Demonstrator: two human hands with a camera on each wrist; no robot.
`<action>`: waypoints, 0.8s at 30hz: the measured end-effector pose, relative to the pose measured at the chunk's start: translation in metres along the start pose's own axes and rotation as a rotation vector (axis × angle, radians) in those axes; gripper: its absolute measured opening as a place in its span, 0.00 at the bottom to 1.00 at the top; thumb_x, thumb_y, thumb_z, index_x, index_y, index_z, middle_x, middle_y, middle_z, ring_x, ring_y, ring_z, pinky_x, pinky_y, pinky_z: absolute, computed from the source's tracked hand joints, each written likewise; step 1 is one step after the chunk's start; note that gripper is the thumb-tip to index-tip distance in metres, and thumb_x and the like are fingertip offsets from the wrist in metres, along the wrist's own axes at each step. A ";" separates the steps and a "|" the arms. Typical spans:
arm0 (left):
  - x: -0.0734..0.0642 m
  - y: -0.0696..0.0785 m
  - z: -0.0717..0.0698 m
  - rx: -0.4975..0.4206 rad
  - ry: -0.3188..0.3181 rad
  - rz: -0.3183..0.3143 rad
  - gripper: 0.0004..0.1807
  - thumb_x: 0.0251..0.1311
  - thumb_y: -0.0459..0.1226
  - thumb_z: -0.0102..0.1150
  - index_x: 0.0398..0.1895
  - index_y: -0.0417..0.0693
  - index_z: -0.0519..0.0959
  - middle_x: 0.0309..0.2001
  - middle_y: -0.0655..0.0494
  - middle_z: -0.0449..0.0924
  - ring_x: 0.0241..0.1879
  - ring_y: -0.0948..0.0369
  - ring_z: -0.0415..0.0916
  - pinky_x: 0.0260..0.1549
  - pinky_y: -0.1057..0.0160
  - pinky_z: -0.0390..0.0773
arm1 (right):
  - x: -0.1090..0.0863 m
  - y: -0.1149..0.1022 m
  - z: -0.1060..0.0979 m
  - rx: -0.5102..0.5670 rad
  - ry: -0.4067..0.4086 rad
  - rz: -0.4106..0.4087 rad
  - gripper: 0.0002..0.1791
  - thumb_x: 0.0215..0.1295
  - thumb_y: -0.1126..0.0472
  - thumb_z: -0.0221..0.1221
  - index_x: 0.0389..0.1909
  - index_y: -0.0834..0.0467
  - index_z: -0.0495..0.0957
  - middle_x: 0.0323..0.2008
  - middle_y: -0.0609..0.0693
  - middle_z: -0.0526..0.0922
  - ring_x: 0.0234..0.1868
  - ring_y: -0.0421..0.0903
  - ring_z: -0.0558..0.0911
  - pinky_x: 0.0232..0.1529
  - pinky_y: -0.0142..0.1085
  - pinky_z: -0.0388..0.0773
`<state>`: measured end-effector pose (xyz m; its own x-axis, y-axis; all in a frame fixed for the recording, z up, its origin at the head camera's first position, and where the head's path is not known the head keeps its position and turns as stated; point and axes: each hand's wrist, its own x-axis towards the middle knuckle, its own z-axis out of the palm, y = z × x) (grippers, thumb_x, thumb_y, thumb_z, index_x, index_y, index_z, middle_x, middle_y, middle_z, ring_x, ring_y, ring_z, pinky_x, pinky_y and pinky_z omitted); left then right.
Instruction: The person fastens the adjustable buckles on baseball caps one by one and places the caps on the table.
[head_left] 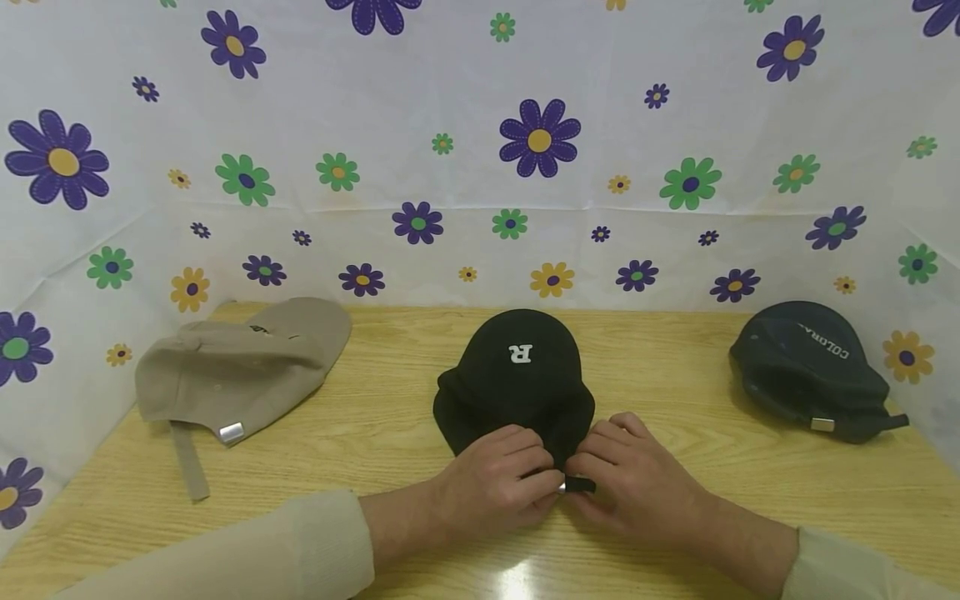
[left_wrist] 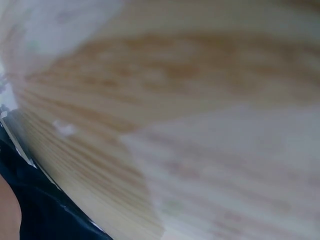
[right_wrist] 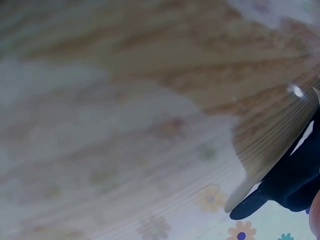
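A black cap [head_left: 517, 392] with a white letter R lies at the table's middle, its strap side facing me. My left hand [head_left: 498, 479] pinches the near edge of the cap by a small metal buckle [head_left: 562, 483]. Just to the right, my right hand [head_left: 637, 483] pinches the strap, whose short black end [head_left: 580, 485] shows between the hands. The fingertips are partly hidden. In the left wrist view, dark fabric [left_wrist: 45, 205] fills the lower left corner. Dark fabric [right_wrist: 290, 185] also appears at the right edge of the right wrist view.
A beige cap [head_left: 240, 367] with its strap hanging loose lies at the left of the wooden table [head_left: 375, 450]. At the right sits a dark navy cap [head_left: 802, 375] with lettering and a metal buckle. Behind hangs a flowered cloth [head_left: 450, 83].
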<state>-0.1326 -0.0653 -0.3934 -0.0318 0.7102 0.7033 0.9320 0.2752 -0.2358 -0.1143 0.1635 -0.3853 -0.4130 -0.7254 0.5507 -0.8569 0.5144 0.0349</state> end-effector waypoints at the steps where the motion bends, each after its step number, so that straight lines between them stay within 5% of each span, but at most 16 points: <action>1: 0.000 0.000 0.000 -0.002 -0.002 -0.002 0.06 0.60 0.36 0.58 0.31 0.50 0.85 0.29 0.61 0.80 0.33 0.64 0.76 0.40 0.70 0.77 | 0.000 0.000 0.000 0.000 0.000 -0.002 0.16 0.46 0.52 0.76 0.36 0.49 0.81 0.35 0.40 0.82 0.41 0.41 0.77 0.48 0.38 0.68; 11: -0.001 -0.001 0.001 0.002 0.016 0.012 0.03 0.54 0.35 0.64 0.31 0.50 0.85 0.29 0.61 0.80 0.33 0.64 0.76 0.39 0.70 0.77 | 0.000 0.001 0.001 -0.011 0.008 -0.034 0.16 0.43 0.55 0.77 0.33 0.49 0.83 0.35 0.41 0.82 0.42 0.42 0.79 0.48 0.38 0.68; 24: 0.000 0.000 0.001 0.016 0.023 0.026 0.09 0.62 0.35 0.54 0.31 0.51 0.84 0.29 0.61 0.79 0.32 0.64 0.76 0.40 0.69 0.77 | 0.001 0.000 0.001 -0.001 0.013 -0.040 0.08 0.49 0.57 0.73 0.30 0.49 0.83 0.33 0.42 0.82 0.41 0.42 0.79 0.48 0.38 0.69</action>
<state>-0.1330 -0.0646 -0.3934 0.0006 0.7023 0.7119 0.9267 0.2672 -0.2644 -0.1150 0.1619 -0.3854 -0.3743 -0.7392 0.5600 -0.8723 0.4855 0.0578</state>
